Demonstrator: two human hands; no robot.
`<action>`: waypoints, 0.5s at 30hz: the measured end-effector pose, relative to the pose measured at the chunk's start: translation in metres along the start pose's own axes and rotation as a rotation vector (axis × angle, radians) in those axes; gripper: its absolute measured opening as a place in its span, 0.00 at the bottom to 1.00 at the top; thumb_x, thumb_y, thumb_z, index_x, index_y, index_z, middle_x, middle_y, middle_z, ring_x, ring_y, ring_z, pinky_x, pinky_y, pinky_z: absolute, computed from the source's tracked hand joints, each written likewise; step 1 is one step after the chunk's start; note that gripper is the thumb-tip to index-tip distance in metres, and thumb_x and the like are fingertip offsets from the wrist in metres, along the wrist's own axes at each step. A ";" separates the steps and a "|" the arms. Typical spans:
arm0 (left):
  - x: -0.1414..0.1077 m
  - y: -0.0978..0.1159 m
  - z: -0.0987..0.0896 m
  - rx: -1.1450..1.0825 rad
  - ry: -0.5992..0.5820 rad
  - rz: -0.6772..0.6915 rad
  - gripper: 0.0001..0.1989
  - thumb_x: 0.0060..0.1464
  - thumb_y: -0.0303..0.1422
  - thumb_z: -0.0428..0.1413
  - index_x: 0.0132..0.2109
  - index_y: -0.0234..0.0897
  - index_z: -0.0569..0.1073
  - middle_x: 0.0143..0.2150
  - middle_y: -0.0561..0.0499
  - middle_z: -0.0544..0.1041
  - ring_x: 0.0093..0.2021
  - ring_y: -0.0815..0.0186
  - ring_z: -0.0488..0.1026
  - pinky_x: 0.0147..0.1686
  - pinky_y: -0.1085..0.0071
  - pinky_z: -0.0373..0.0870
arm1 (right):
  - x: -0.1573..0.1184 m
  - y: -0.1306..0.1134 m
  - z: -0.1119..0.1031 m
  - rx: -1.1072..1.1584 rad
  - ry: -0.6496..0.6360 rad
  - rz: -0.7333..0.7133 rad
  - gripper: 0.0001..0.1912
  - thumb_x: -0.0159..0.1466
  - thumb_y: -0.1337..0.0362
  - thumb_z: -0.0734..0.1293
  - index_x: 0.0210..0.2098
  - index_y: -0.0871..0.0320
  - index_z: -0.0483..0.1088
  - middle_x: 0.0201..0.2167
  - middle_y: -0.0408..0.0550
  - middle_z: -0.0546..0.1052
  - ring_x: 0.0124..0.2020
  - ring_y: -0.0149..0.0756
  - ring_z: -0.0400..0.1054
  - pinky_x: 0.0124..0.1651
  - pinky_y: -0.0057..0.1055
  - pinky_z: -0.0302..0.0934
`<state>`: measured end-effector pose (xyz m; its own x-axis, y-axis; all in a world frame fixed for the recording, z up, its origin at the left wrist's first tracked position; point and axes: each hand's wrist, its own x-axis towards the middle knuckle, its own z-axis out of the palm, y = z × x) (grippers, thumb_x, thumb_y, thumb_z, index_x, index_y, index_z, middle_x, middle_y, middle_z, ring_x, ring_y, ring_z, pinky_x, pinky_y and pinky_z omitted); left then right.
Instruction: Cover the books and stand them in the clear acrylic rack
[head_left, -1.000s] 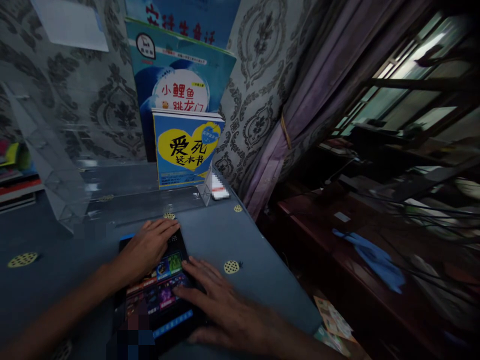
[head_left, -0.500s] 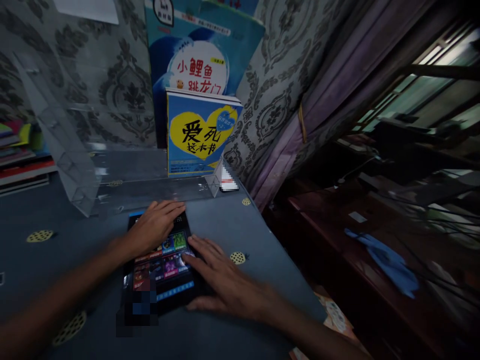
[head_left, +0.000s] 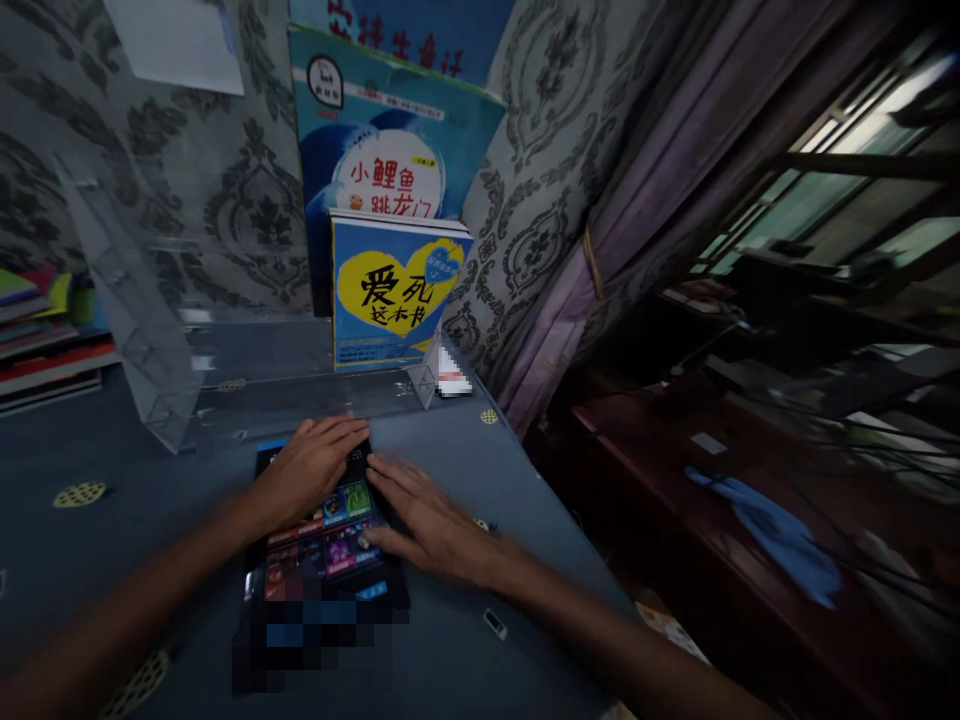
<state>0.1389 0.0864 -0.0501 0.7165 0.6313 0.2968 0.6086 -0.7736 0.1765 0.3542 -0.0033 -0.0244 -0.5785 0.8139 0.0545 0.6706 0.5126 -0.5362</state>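
A black book (head_left: 345,553) with rows of small colourful pictures on its cover lies flat on the grey-blue tabletop, its lower part blurred by pixelation. Across its upper half rests my left hand (head_left: 309,472), palm down, with the fingers stretched toward the top right corner. My right hand (head_left: 431,522) lies along the book's right edge, fingers extended and the thumb apart on the cover. Neither hand is wrapped around anything. Beyond the book is a clear plastic rack (head_left: 161,405), with a blue book bearing a yellow heart (head_left: 390,290) standing at its right end.
Taller teal picture books (head_left: 397,110) stand behind the blue one against the patterned wall. Stacked books (head_left: 52,350) sit at the far left. Past the table's right edge are a purple curtain (head_left: 574,290) and a dark red surface with a blue cloth (head_left: 772,535).
My right hand has slid up along the book's right edge, away from its lower corner. My left hand stays on the cover. The view has tilted slightly upward.
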 end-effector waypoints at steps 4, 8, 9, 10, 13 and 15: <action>-0.001 -0.001 0.002 0.009 0.001 0.019 0.24 0.63 0.24 0.44 0.62 0.39 0.70 0.63 0.44 0.72 0.63 0.58 0.65 0.58 0.54 0.63 | 0.014 0.008 0.004 -0.016 0.087 -0.019 0.32 0.71 0.53 0.62 0.68 0.64 0.57 0.69 0.65 0.59 0.72 0.48 0.49 0.70 0.52 0.50; -0.001 -0.003 0.003 0.016 -0.008 0.032 0.24 0.63 0.23 0.44 0.63 0.37 0.69 0.63 0.44 0.71 0.63 0.58 0.65 0.57 0.56 0.63 | 0.018 0.010 0.007 -0.040 0.115 -0.044 0.32 0.70 0.54 0.63 0.68 0.64 0.57 0.69 0.66 0.59 0.71 0.49 0.50 0.70 0.52 0.51; -0.001 -0.003 0.003 0.017 -0.005 0.032 0.23 0.63 0.23 0.44 0.63 0.36 0.69 0.63 0.43 0.71 0.63 0.58 0.65 0.57 0.56 0.63 | 0.017 0.009 0.007 -0.046 0.114 -0.047 0.32 0.70 0.54 0.64 0.68 0.65 0.57 0.69 0.66 0.59 0.71 0.49 0.50 0.70 0.53 0.51; -0.001 -0.003 0.003 0.018 -0.004 0.034 0.23 0.63 0.23 0.44 0.63 0.36 0.68 0.63 0.43 0.71 0.63 0.58 0.65 0.57 0.57 0.63 | 0.017 0.009 0.007 -0.050 0.115 -0.049 0.32 0.70 0.55 0.64 0.67 0.66 0.57 0.68 0.67 0.60 0.71 0.50 0.51 0.70 0.53 0.51; -0.001 -0.003 0.001 0.013 -0.004 0.047 0.23 0.63 0.24 0.45 0.62 0.38 0.69 0.63 0.45 0.72 0.63 0.59 0.66 0.56 0.58 0.63 | 0.016 0.008 0.007 -0.061 0.140 -0.044 0.29 0.70 0.56 0.63 0.65 0.68 0.61 0.66 0.67 0.64 0.69 0.50 0.55 0.69 0.52 0.54; 0.000 -0.002 -0.001 0.004 -0.011 0.063 0.23 0.63 0.24 0.44 0.61 0.39 0.70 0.62 0.45 0.73 0.63 0.60 0.66 0.56 0.58 0.63 | 0.015 0.009 0.008 -0.070 0.172 -0.030 0.26 0.70 0.58 0.63 0.63 0.68 0.64 0.64 0.65 0.67 0.67 0.49 0.59 0.68 0.50 0.56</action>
<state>0.1375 0.0873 -0.0499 0.7567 0.5823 0.2972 0.5639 -0.8114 0.1539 0.3478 0.0116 -0.0349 -0.5150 0.8295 0.2162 0.6882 0.5504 -0.4727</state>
